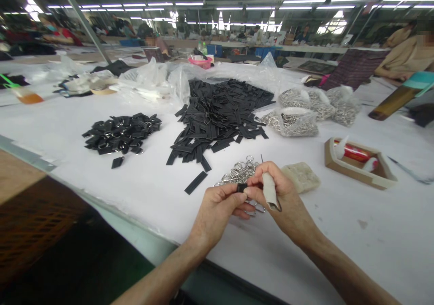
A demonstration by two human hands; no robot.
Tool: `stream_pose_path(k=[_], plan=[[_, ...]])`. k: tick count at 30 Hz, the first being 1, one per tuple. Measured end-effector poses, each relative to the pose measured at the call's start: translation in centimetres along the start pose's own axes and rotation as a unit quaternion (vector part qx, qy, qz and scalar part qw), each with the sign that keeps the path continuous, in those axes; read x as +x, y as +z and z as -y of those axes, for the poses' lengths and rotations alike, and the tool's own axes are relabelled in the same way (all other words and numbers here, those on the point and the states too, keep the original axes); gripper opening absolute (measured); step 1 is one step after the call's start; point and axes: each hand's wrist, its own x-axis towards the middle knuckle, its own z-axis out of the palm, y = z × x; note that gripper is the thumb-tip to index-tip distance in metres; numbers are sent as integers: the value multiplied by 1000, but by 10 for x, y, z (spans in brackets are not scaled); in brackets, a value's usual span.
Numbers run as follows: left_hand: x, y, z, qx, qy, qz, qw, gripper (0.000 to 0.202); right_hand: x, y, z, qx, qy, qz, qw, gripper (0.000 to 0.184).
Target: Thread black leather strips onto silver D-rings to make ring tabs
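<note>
My left hand [217,208] pinches a short black strip [242,187], which looks folded, between thumb and fingers. My right hand [280,196] meets it at the strip's other side, fingertips closed. Held in the same right hand is a thin metal tool with a pale wrapped handle [270,190]; a narrow spike sticks up above the fingers. Just behind the hands lies a pile of silver metal rings [239,171], partly hidden by them. One loose flat black strip [195,182] rests to the left. Whether a ring is in the held strip I cannot tell.
A large heap of black strips [220,110] lies ahead; left of it are folded black pieces with rings [122,133]. Clear bags of metal rings [293,123] stand right, near a yellowish block [301,177] and a cardboard tray [359,175]. The table's edge [149,232] runs close in front.
</note>
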Motion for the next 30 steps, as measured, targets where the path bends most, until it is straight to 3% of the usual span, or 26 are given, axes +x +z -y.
stream_pose_path(k=[30], plan=[[1,4,-1,-49,-28,-38,998,13,-2,2,-2,-35,-4,-6,999,12]])
